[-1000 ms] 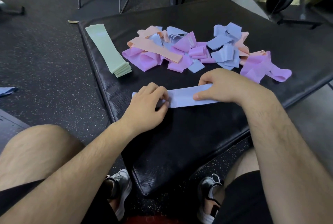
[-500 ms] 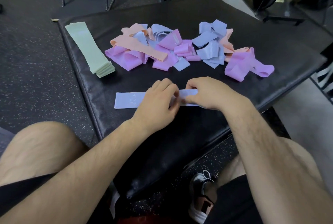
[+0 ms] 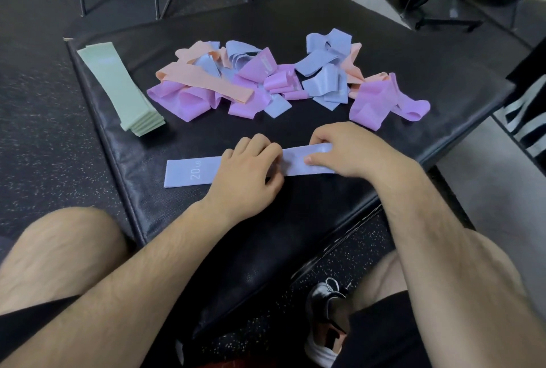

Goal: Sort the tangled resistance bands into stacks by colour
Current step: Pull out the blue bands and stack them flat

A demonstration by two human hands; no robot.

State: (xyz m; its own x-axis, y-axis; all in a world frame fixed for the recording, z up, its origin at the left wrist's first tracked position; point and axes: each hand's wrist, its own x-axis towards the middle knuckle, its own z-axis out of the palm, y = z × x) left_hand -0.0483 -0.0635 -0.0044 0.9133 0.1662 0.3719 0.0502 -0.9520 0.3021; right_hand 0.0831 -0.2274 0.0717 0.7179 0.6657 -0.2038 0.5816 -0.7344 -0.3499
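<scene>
A black padded mat (image 3: pixel 295 219) lies on the speckled gym floor (image 3: pixel 44 146), its near corner between the person's knees and its left edge running beside a neat stack of green bands (image 3: pixel 118 86). Bare mat shows in front of the hands and along the far side, behind the pile.

A pale blue band (image 3: pixel 189 174) lies flat across the near part of the mat, printed "20 LB" at its left end. The left hand (image 3: pixel 248 172) rests on its middle, grip curled down with the fingertips pressing the band. The right hand (image 3: pixel 348 148) covers the right end, its grip closed on the band between thumb and fingers.

Beyond it, the tangled pile (image 3: pixel 266 83) mixes pink, peach and blue bands, folded and looped over one another.

The band's right end is hidden under the right hand, and how many bands the pile holds cannot be made out.
</scene>
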